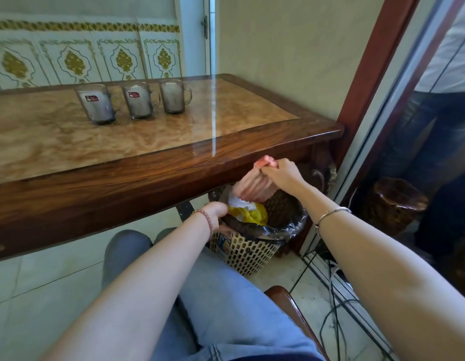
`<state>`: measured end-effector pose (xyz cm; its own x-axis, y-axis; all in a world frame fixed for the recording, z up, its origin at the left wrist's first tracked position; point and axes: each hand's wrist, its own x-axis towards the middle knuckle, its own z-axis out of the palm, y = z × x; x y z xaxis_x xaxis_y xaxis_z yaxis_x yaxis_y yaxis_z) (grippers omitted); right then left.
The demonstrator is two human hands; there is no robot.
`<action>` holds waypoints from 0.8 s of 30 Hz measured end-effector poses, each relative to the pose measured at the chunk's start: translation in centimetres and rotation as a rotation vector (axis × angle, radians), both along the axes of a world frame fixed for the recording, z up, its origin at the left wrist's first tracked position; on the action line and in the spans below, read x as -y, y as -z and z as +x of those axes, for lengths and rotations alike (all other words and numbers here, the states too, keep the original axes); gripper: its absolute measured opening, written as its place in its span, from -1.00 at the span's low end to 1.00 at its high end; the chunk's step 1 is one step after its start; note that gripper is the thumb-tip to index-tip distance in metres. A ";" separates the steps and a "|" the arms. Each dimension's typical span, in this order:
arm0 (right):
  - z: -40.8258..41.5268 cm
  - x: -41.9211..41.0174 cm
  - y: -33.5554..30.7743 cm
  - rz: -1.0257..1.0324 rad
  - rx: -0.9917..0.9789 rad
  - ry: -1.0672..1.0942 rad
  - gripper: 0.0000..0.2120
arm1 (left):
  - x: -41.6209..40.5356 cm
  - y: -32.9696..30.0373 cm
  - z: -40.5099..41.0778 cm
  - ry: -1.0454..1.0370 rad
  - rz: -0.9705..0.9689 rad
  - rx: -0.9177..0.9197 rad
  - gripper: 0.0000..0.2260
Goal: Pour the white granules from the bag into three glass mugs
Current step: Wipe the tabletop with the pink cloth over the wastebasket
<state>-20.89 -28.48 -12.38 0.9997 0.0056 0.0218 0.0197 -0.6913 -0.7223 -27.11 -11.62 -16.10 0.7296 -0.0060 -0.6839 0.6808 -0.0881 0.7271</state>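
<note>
Three glass mugs stand in a row on the table (226,142): the left mug (97,104), the middle mug (139,100) and the right mug (172,96), each holding white granules. My right hand (282,173) pinches the bunched top of a pink plastic bag (253,186), which hangs over the waste basket (248,252) below the table's front edge. My left hand (217,209) grips the near rim of that basket, its fingers curled over the black liner.
The basket holds yellow and white rubbish in a black liner. A glass partition with a red-brown frame (367,87) runs along the right, cables on the floor beside it. A wooden chair edge (286,298) sits by my knees. Another person stands behind the glass.
</note>
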 end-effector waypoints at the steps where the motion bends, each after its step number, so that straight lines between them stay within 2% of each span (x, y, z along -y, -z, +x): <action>1: 0.2 -0.1 -0.3 -0.006 -0.014 -0.016 -0.81 | 0.0 -0.2 -0.2 0.003 -0.007 0.000 -0.83; 7: 1.2 -2.1 -7.7 0.263 0.211 0.112 -0.75 | -0.2 -1.0 -1.0 -0.097 -0.034 0.022 -0.89; 11: 1.4 -4.8 -11.6 0.248 0.385 0.049 -0.75 | -0.1 -1.0 -0.9 -0.130 -0.052 -0.003 -0.94; 14: 1.4 -8.0 -11.6 0.226 0.319 -0.148 -0.85 | -0.3 -0.8 -0.9 -0.117 -0.028 0.012 -0.93; 17: 0.9 -11.4 -10.3 0.179 0.242 -0.316 -0.78 | -0.5 -0.5 -0.6 -0.104 -0.024 0.013 -0.88; 20: 0.3 -14.6 -8.2 0.113 0.037 -0.458 -0.68 | -0.6 -0.6 -0.7 -0.099 -0.013 0.010 -0.95; 22: -0.2 -16.2 -6.9 0.004 -0.014 -0.518 -0.58 | -0.8 -0.6 -0.6 -0.101 -0.011 0.019 -0.90; 24: -0.4 -16.7 -6.3 -0.220 0.031 -0.543 -0.52 | -0.9 -0.4 -0.2 -0.102 -0.005 0.029 -0.88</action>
